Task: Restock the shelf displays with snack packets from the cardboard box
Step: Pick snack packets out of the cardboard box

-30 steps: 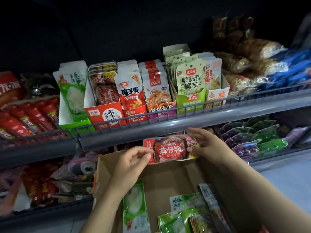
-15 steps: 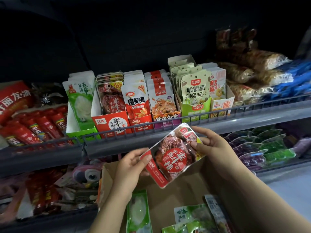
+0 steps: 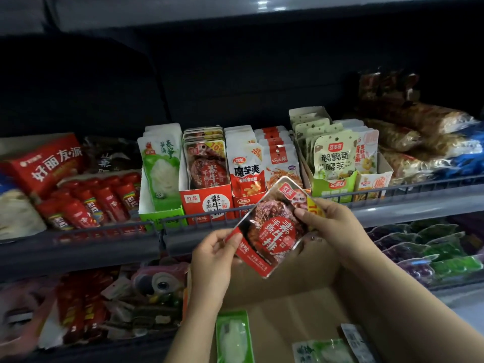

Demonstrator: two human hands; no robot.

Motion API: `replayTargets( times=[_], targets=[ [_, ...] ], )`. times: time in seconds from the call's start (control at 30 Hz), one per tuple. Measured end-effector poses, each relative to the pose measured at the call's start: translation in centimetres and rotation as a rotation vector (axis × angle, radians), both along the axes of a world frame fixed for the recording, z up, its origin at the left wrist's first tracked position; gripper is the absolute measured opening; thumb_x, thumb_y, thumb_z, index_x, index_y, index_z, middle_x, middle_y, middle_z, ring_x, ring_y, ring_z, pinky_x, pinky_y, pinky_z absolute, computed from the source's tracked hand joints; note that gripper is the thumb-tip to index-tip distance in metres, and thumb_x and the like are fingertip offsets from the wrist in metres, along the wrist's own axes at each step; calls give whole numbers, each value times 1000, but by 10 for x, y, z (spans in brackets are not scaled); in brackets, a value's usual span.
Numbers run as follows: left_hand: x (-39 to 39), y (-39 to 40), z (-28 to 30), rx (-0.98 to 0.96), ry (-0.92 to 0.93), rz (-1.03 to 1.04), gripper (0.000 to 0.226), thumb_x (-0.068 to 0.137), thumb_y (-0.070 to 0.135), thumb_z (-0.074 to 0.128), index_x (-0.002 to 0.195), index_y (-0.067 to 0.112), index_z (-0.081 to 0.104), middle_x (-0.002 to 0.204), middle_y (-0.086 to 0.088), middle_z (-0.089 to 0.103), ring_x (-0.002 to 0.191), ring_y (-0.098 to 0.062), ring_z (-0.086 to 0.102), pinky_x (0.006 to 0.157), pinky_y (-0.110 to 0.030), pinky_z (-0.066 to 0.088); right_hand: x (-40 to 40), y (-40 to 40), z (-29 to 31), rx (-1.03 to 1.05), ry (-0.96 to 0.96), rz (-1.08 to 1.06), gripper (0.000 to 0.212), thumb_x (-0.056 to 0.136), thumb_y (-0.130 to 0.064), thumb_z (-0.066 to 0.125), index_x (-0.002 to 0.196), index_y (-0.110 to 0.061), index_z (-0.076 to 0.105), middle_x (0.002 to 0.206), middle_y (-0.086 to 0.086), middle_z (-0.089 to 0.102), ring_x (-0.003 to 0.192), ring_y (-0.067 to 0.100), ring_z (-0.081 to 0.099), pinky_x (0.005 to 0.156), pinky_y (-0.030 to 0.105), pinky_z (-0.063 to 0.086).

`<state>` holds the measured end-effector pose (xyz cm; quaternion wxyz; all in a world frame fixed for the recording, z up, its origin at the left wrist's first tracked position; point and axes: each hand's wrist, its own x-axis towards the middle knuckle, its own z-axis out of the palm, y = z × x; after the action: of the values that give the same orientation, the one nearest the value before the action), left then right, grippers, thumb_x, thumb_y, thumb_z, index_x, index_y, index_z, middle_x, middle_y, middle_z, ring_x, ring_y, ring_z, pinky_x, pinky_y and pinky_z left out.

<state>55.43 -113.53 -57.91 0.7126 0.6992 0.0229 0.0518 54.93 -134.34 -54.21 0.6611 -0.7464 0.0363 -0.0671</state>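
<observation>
Both the left hand (image 3: pixel 213 254) and right hand (image 3: pixel 331 224) pinch the tilted red packet (image 3: pixel 272 229) at mid-frame, its long axis pointing up-right, with the matching red display box (image 3: pixel 205 203) just up-left.

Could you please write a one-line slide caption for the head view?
Both hands hold a red meat-snack packet, tilted, above the cardboard box and below its matching red display tray.

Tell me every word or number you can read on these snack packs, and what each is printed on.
"红派", "手撕素牛排": packet held by left hand and right hand.
"红派", "素牛排": red display box.
"魔芋爽", "20%": red-and-white pouch.
"豆多奇", "鹌鹑蛋魔芋": green pouch.
"好丽友·派": red carton.
"10%": front pack in that box.
Other print is too blurred to read.
</observation>
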Motion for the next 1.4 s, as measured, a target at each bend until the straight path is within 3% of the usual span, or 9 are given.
replayTargets(
  times=[0.1,0.2,0.37,0.47,0.63,0.77,0.9,1.2,1.4],
  targets=[
    [7,12,4,123,-126,65,7,90,23,60,91,29,62,84,12,69,78,3,64,63,-13,50,18,21,28,-122,-56,16,3,86,-19,66,88,-16,67,84,1,73,80,16,70,69,27,55],
    [15,23,5,308,-214,133,19,93,28,55,112,31,56,110,9,59,91,4,57,69,-7,46,36,42,56,-245,-101,27,6,88,-20,64,91,-15,66,86,2,72,80,17,69,71,29,55],
    [20,31,7,503,-283,106,62,93,25,55,147,30,26,150,13,23,135,-7,29,110,-29,32,67,75,93,-426,-224,17,17,89,-23,63,104,-16,63,93,0,68,84,15,65,71,29,53],
    [23,37,5,598,-296,69,77,93,31,53,150,35,1,154,23,-6,143,-3,2,115,-29,14,87,91,110,-503,-299,0,30,88,-24,64,116,-15,60,103,2,66,91,16,64,77,31,53],
    [30,45,-3,750,-255,40,83,94,39,50,144,41,-17,149,24,-30,141,-1,-16,119,-41,5,120,113,135,-453,-374,-34,30,90,-19,62,119,-13,58,112,4,65,98,18,62,84,33,53],
    [36,48,-8,934,-314,108,79,94,42,46,148,33,-11,150,19,-30,139,1,-16,112,-33,-15,138,128,142,-501,-379,-53,38,92,-22,59,129,-14,52,115,2,62,99,17,60,79,27,49],
    [40,48,-9,963,-322,126,78,94,43,45,149,32,-9,150,18,-30,142,-2,-12,110,-31,-16,155,133,143,-633,-310,-38,45,93,-24,57,135,-14,48,129,5,57,113,21,56,83,27,44],
    [40,44,-12,936,-325,110,77,94,43,45,150,34,-8,152,14,-31,145,-5,-7,114,-34,-13,164,133,134,-843,-255,-11,15,94,-23,55,108,-23,60,100,0,63,72,9,57,58,20,45],
    [39,45,-12,921,-332,98,76,94,42,44,148,37,-9,151,16,-32,145,-5,-2,115,-35,-13,166,138,110,-1150,-129,38,26,89,-30,63,115,-27,64,112,0,63,108,22,58,78,28,42]
  ],
)
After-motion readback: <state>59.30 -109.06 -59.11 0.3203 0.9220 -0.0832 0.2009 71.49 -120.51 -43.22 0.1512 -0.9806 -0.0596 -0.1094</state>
